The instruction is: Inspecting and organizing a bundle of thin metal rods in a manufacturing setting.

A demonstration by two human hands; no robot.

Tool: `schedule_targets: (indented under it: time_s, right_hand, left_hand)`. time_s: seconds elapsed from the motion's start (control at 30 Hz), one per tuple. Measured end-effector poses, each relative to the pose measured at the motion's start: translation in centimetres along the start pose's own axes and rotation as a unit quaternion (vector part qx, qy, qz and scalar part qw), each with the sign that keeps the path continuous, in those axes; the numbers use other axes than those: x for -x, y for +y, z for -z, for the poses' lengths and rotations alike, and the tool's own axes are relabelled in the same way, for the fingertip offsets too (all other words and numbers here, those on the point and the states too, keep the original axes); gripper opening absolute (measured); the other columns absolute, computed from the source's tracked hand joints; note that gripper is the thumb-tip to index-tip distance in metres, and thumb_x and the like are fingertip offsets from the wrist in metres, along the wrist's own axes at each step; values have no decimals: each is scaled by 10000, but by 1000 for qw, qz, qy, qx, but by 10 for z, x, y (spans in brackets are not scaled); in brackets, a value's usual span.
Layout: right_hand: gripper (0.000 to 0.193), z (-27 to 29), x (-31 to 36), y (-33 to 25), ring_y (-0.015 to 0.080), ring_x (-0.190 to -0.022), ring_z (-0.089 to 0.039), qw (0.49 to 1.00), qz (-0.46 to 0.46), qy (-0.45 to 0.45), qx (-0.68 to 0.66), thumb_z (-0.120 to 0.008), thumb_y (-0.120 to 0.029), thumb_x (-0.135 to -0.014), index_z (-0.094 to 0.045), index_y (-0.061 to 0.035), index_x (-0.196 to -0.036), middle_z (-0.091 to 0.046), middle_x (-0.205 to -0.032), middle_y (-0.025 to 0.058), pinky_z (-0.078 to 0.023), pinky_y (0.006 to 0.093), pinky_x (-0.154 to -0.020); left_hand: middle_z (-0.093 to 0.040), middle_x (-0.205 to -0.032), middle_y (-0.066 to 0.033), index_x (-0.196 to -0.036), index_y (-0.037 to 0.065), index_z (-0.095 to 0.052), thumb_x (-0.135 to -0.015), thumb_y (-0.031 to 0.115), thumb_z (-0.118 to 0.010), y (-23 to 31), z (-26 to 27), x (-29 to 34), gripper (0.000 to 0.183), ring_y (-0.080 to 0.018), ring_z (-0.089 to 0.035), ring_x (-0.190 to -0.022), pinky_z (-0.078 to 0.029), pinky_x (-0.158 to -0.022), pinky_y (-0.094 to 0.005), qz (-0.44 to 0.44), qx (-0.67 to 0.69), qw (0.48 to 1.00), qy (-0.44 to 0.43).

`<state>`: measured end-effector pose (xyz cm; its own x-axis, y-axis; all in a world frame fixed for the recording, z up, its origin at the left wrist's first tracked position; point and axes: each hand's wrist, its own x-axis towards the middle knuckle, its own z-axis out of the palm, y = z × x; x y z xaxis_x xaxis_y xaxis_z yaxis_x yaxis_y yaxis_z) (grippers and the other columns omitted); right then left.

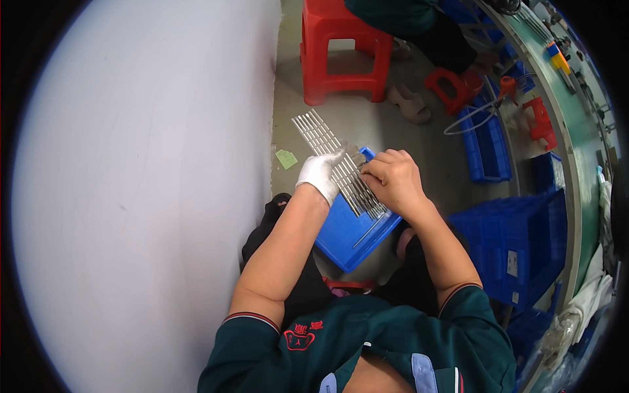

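My left hand (321, 174), in a white glove, holds a long flat row of thin grey metal rods (321, 134) from its left side. The row slants from upper left to lower right. My bare right hand (392, 181) is closed over the lower right part of the same row, pinching the rods near their middle. Both hands are above a blue plastic bin (350, 237) that rests on my lap. One loose rod lies inside the bin.
A white wall (144, 196) fills the left. A red plastic stool (341, 49) stands ahead, with another person seated beyond it. Stacked blue bins (517, 249) and a green conveyor (570, 111) run along the right. A sandal (409, 103) lies on the grey floor.
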<state>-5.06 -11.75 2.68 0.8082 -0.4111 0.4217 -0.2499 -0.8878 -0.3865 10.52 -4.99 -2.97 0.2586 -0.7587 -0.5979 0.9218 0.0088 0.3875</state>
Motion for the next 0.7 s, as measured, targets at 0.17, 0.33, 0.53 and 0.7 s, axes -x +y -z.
schedule_targets:
  time_s: [0.17,0.33,0.53,0.7]
  right_hand:
    - [70,-1,1,1,251,-694,-592,999,-10,24,-19,-722,-79,-680,-677,-64,-731,-622,-697,61,-455,360,-697]
    - [55,13,0,-2,248,-693,-592,994,-52,50,-87,-702,-64,-704,-675,-40,-745,-607,-689,79,-453,349,-685]
    - [68,10,3,3,248,-688,-587,992,-70,20,-106,-713,-76,-716,-674,-29,-748,-603,-686,89,-459,354,-671]
    - [69,9,2,4,251,-685,-585,990,-71,18,-117,-718,-75,-713,-673,-34,-746,-601,-685,88,-461,354,-672]
  left_hand:
    - [-598,-1095,-203,-1162,-5,-522,-931,22,-505,1,-1,-1,233,-372,-618,-1001,-548,-860,-492,2,7,1000,-6]
    - [-597,-1085,-203,-1179,18,-507,-914,-21,-492,4,2,-1,268,-401,-614,-995,-537,-847,-538,-43,-11,999,10]
    - [-592,-1091,-194,-1171,41,-499,-935,11,-481,13,-2,4,238,-402,-610,-1003,-525,-844,-575,-33,10,999,26]
    - [-594,-1089,-190,-1172,43,-501,-936,12,-480,14,0,2,239,-402,-608,-1013,-518,-870,-586,-19,16,999,26]
